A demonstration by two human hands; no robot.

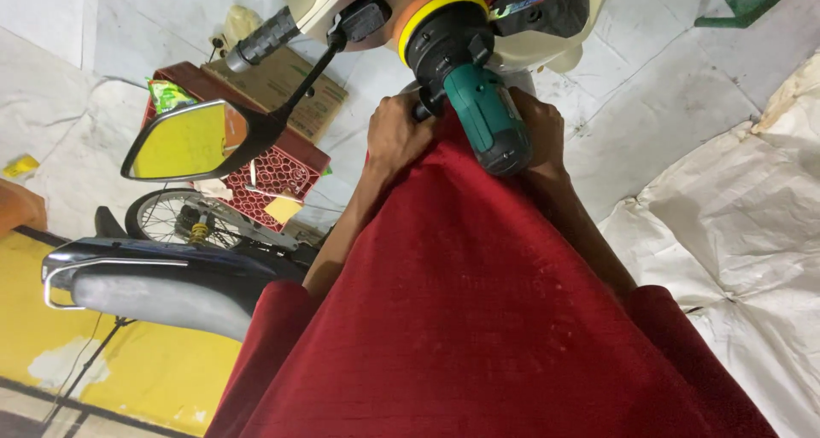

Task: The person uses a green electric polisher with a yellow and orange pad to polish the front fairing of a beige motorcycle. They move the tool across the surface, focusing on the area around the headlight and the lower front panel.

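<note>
A green and black power polisher (478,105) with a yellow and orange round pad (431,11) presses against the cream body panel (547,54) of a scooter at the top of the view. My left hand (397,135) is closed around the tool's black side handle. On the other side, my right hand (540,126) wraps the green body from behind. A wide red cloth (478,318) drapes over my arms and fills the lower middle of the view.
The scooter's handlebar grip (260,38) and mirror (192,139) stick out to the left. Below them stand a red crate (273,169), cardboard (286,79), a spoked wheel (171,216) and another scooter's dark seat (162,271). White sheeting (726,216) covers the floor on the right.
</note>
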